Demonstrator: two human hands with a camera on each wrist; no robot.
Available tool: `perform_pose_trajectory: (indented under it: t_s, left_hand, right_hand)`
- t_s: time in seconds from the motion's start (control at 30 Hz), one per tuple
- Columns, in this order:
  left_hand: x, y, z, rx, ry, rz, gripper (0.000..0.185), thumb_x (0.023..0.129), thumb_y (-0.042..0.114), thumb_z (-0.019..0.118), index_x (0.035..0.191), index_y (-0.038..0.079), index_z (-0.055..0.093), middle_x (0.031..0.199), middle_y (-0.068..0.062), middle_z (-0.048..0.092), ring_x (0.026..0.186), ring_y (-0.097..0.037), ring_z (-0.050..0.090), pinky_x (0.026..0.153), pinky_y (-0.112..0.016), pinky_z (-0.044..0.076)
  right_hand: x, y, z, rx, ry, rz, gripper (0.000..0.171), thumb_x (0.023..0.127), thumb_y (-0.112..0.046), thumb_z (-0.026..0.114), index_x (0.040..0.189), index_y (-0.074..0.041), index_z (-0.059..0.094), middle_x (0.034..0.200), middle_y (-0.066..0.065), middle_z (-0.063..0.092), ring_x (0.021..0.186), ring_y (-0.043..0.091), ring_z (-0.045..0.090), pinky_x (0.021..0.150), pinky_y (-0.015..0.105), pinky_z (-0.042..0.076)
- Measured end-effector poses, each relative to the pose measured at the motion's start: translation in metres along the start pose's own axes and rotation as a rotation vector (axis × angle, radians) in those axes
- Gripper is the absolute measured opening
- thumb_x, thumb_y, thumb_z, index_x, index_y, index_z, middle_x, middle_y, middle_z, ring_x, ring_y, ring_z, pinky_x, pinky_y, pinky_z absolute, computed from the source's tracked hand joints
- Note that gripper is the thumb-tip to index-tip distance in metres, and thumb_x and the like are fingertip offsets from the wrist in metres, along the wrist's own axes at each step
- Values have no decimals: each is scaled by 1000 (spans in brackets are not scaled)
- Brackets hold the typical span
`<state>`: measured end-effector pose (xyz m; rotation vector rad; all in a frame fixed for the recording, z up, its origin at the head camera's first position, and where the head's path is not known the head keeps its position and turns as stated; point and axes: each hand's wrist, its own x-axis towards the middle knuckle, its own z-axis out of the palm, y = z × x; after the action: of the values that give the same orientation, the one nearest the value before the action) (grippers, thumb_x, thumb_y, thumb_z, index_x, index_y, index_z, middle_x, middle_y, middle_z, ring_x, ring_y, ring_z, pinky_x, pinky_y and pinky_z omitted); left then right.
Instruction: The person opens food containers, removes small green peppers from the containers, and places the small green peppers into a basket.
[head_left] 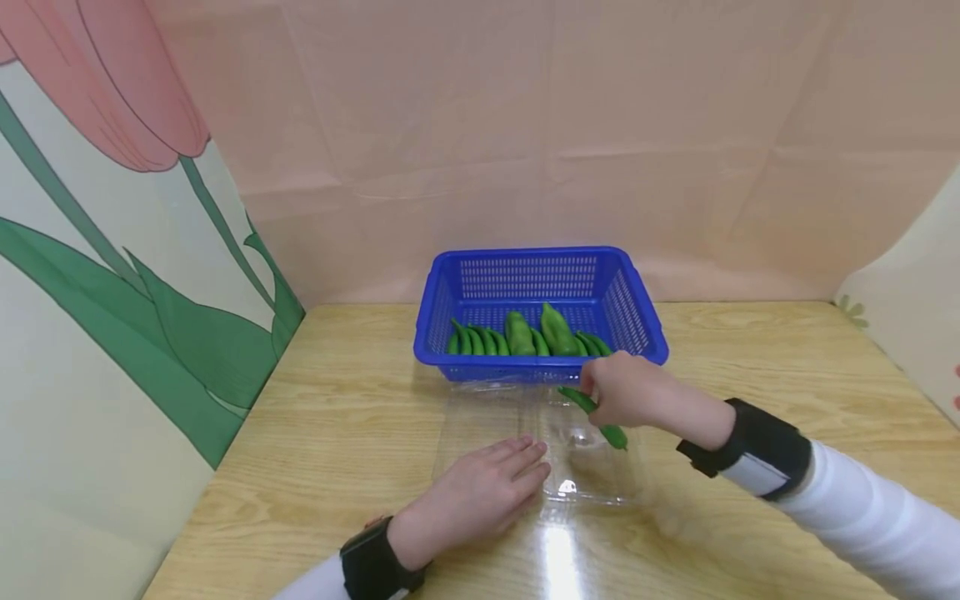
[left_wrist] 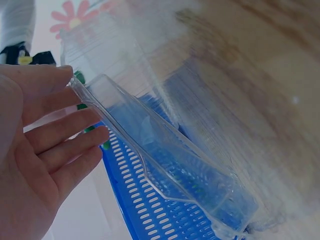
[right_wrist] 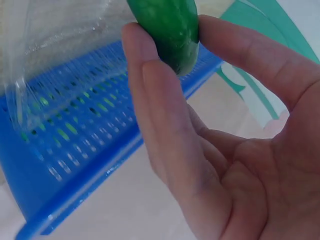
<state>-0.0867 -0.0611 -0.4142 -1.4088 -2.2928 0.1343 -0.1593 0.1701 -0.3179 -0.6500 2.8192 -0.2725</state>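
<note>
Pinched between the thumb and fingers of my right hand (head_left: 630, 390) is a long green chili pepper (head_left: 615, 436), slanted over the right half of a clear plastic clamshell box (head_left: 585, 479). The right wrist view shows the pepper's blunt end (right_wrist: 172, 40) between the fingertips. My left hand (head_left: 483, 492) lies palm down at the box's middle, fingers extended. From the left wrist, those fingertips touch the clear box's rim (left_wrist: 132, 145). The box lies spread on the table in front of a blue basket (head_left: 480, 372).
Inside the basket, several slim green peppers (head_left: 480, 340) lie beside two broader ones, one a wide green pepper (head_left: 519, 335). The basket stands near the back edge of the wooden table (head_left: 330, 433), before a pink backdrop (head_left: 420, 150). A tulip-printed sheet (head_left: 172, 275) borders the left side.
</note>
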Motion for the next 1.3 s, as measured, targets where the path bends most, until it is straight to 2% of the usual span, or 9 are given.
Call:
perform_pose_trajectory:
  t_s: [0.47, 0.77, 1.1, 1.3]
  left_hand:
    - [-1, 1, 0, 7, 11, -5, 36, 93, 30, 57, 124, 13, 62, 131, -7, 59, 122, -22, 56, 109, -31, 42]
    - [-1, 1, 0, 6, 9, -6, 35, 93, 30, 56, 124, 13, 62, 132, -7, 58, 123, -22, 55, 108, -31, 43]
    - [-1, 1, -1, -2, -25, -7, 37, 95, 30, 54, 126, 13, 60, 133, -7, 58, 124, -22, 55, 108, -32, 43]
    - [-1, 1, 0, 1, -21, -4, 37, 95, 30, 53, 126, 13, 60, 133, -8, 57, 124, -22, 55, 108, -32, 43]
  right_hand:
    - [3, 4, -38, 17, 46, 4, 28, 71, -24, 77, 93, -8, 69, 75, -2, 67, 71, 14, 62, 60, 31, 55]
    - [25, 16, -62, -21, 139, 13, 30, 72, -23, 76, 95, -4, 71, 76, 1, 71, 73, 18, 64, 71, 43, 55]
    - [55, 41, -76, 159, -10, 102, 40, 77, -15, 70, 108, 10, 63, 76, 9, 71, 65, 16, 68, 61, 31, 59]
    - [74, 55, -79, 186, -40, 177, 38, 78, -13, 69, 107, 11, 64, 80, 14, 70, 66, 19, 67, 59, 29, 59]
